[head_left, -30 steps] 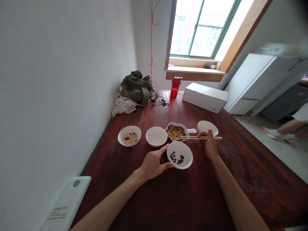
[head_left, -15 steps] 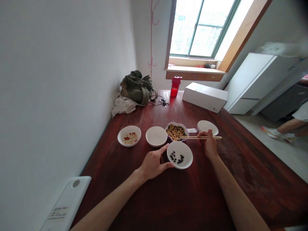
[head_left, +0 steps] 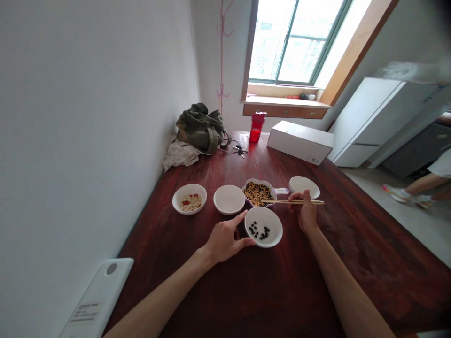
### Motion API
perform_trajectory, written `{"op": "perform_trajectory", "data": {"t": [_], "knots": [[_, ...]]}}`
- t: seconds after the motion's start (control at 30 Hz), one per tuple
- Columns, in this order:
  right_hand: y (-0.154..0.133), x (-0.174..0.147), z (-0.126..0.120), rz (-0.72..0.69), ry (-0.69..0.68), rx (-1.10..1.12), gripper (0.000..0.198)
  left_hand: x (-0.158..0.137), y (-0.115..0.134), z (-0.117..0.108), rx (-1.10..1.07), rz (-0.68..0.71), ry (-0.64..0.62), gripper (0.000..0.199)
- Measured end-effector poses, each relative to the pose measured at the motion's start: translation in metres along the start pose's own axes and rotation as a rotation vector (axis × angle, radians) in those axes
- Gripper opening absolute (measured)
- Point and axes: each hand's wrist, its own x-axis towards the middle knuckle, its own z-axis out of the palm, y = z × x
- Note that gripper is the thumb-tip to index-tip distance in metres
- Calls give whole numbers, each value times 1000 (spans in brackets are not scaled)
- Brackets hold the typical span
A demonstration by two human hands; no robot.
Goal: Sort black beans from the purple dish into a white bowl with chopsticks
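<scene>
My left hand [head_left: 225, 240] steadies a small white bowl [head_left: 275, 230] by its left side, thumb at the near rim and fingers at the far side. Several black beans [head_left: 259, 231] lie in that bowl. A pair of wooden chopsticks [head_left: 282, 202] is gripped in my right hand [head_left: 307, 213]. Their tips reach over the near edge of a purple-rimmed, flower-shaped dish [head_left: 273, 192]. Mixed yellow and black beans [head_left: 257, 192] fill this dish. Whether a bean is between the tips is too small to tell.
Left of the dish are a bare white bowl [head_left: 229, 199] and one with pale and red pieces [head_left: 190, 202]. Another white bowl [head_left: 305, 184] sits behind my right hand. Farther back are a green bag [head_left: 200, 129], keys [head_left: 240, 150], a red cup [head_left: 257, 126] and a white box [head_left: 299, 141].
Barely anything differs. The chopsticks have shifted very slightly at the edge of the bean dish; my left hand and the bowl stay put.
</scene>
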Motion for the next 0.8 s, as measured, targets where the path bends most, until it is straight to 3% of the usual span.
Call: {"op": "perform_trajectory", "data": {"t": [0.4, 0.5, 0.6, 0.67, 0.73, 0.77, 0.8], "knots": [[-8, -4, 4, -6, -8, 156, 64, 0, -2, 1, 19, 20, 11, 87], [-28, -4, 8, -104, 19, 205, 65, 1, -2, 2, 19, 28, 18, 91], [-65, -8, 10, -336, 72, 236, 70, 2, -2, 3, 21, 19, 35, 93], [-95, -24, 4, -518, 95, 214, 70, 2, -1, 4, 39, 10, 43, 94], [-124, -62, -15, -684, 184, 180, 66, 3, -1, 5, 47, 5, 44, 94], [-137, -89, -29, -693, 255, 172, 63, 3, -1, 5, 47, 5, 43, 94], [-150, -121, -46, -617, 368, 227, 61, 4, -2, 5, 43, 8, 40, 94]]}}
